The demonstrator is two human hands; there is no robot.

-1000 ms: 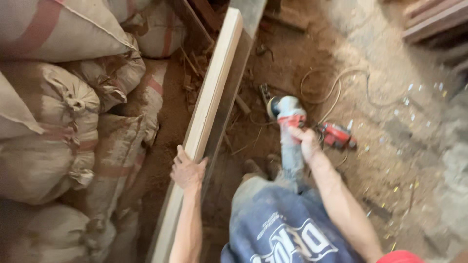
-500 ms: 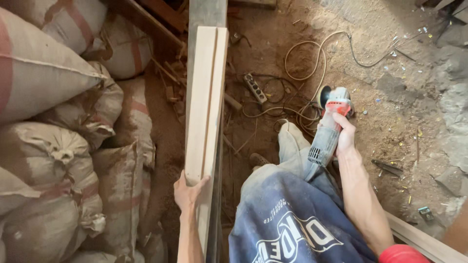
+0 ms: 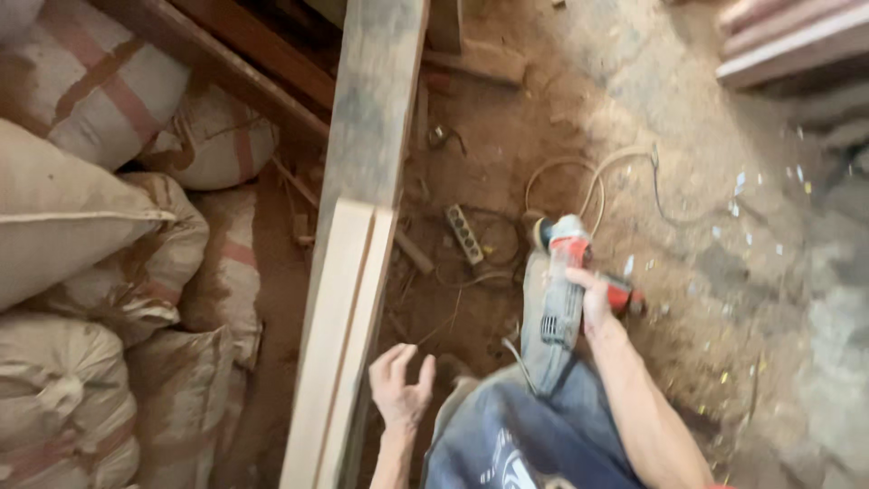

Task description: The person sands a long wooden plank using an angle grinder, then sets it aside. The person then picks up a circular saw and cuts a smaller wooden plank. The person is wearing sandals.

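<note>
Grey-and-red angle grinder sits clamped in my right hand, over the dirt floor. My left hand hovers, fingers spread apart, just beside the pale wooden plank, not touching it.

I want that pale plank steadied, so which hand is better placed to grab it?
Probably the left. The left hand is open and empty, right beside the pale plank. The right hand is full, gripping the angle grinder farther from it.
</note>
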